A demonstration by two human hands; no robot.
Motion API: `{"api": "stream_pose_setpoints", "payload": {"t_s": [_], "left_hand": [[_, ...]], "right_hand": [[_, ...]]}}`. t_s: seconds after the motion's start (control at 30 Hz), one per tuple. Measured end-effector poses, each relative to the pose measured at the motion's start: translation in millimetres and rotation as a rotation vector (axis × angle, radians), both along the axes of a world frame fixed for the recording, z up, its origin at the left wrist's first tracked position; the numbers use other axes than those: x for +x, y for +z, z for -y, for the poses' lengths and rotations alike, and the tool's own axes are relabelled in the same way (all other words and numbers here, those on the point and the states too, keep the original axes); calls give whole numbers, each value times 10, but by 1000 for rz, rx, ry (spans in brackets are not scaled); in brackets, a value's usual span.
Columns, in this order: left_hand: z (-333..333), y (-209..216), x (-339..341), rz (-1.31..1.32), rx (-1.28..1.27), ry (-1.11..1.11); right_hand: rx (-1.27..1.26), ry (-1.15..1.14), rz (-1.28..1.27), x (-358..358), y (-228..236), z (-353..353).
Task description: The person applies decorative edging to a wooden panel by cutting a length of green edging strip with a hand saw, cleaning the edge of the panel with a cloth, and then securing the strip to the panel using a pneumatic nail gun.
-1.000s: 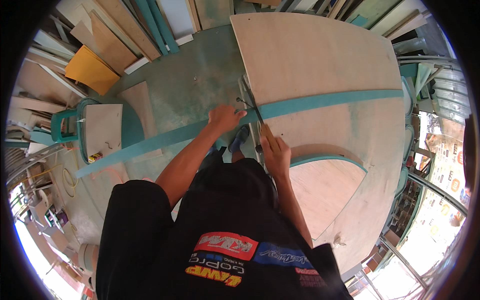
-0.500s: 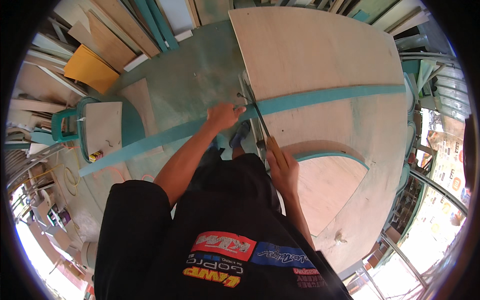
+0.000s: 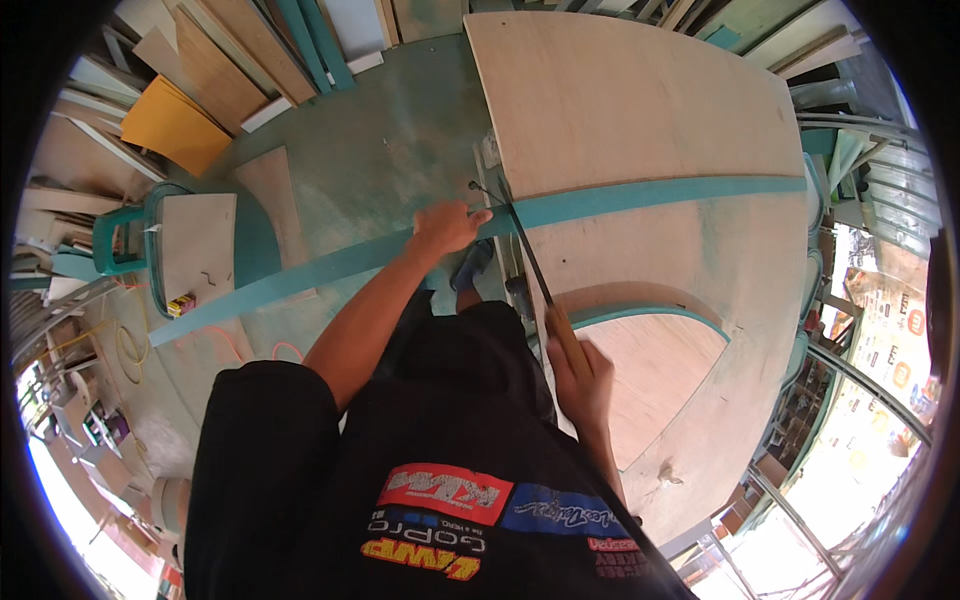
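Note:
A long teal strip of board [image 3: 650, 197] lies across the plywood table, its left part jutting past the edge above the floor. My left hand [image 3: 448, 227] grips this strip just beyond the table edge, fingers closed over it. My right hand [image 3: 580, 378] is closed round the wooden handle of a hand saw [image 3: 527, 245]. The narrow dark blade, seen almost edge-on, crosses the strip at the table edge, just right of my left hand. How deep it sits in the strip I cannot tell.
A curved plywood panel with a teal edge [image 3: 650, 365] lies on the plywood tabletop [image 3: 640, 100] near my right hand. At left stand a teal stool [image 3: 117, 240] and a pale board [image 3: 199, 240]. Boards lean along the back left, with an orange sheet [image 3: 177, 125]. Cords trail over the floor.
My right hand has drawn the saw back toward my body, slightly right. My left hand keeps its hold on the teal strip. The view has shifted slightly.

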State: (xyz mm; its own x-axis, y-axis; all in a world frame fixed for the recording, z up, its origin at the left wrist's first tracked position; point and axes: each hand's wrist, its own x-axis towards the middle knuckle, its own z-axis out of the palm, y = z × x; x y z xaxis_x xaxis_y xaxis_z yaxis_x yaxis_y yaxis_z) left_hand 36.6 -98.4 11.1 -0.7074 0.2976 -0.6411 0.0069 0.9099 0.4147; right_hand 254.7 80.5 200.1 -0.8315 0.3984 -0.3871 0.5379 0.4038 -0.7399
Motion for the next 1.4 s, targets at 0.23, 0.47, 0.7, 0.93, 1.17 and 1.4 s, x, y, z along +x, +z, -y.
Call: {"api": "stream_pose_setpoints", "payload": {"t_s": [0.23,0.47,0.7,0.93,1.17,1.4], "left_hand": [[-244,211,-42,-90,18,-95],[-269,230,-61,-11,0,-60],[-30,-58,51,-87,16,-19],[-217,165,-147,-38,-3,-112],[-33,174,-199,18,-2,-45],[-89,93,-106,5,21,-78]], "right_hand": [[67,-22,-137,-724,-1004,27],[45,-19,-98,-495,-740,-23],[9,20,12,-73,187,30],[2,-18,-231,-893,-1283,88],[28,70,5,-631,-336,35],[120,107,-117,-501,-338,103]]}}
